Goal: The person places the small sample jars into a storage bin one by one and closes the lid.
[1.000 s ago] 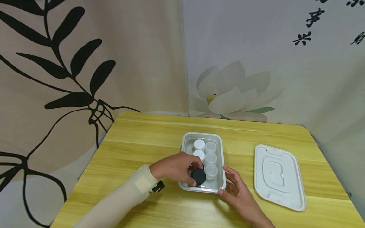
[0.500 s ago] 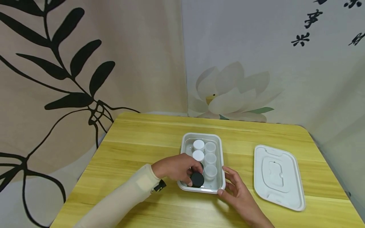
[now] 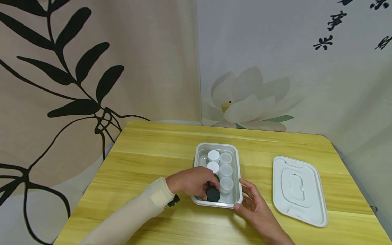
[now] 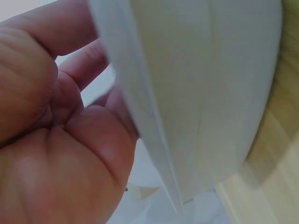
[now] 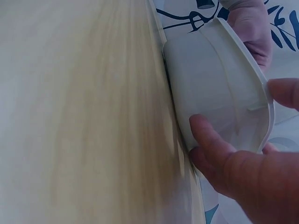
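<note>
A white plastic box [image 3: 200,149] stands on the table with small round containers in two rows. Clear-looking ones [image 3: 226,185] fill the right row; white-capped ones [image 3: 213,166] stand at the back of the left. My left hand [image 3: 193,183] reaches over the left wall and grips a black-topped round container [image 3: 213,194] in the near left corner. Behind it, another black top [image 3: 216,177] is partly hidden by my fingers. My right hand [image 3: 255,209] holds the box's near right corner, thumb at the front. The right wrist view shows fingertips [image 5: 202,125] against the outer wall.
A white lid [image 3: 300,190] lies flat on the wooden table [image 3: 153,146], right of the box. Patterned curtains [image 3: 162,61] hang behind the table's back edge.
The black-topped container has shifted slightly toward the near left corner and sits lower, with my left hand moving along with it. My right hand stays at the box's corner.
</note>
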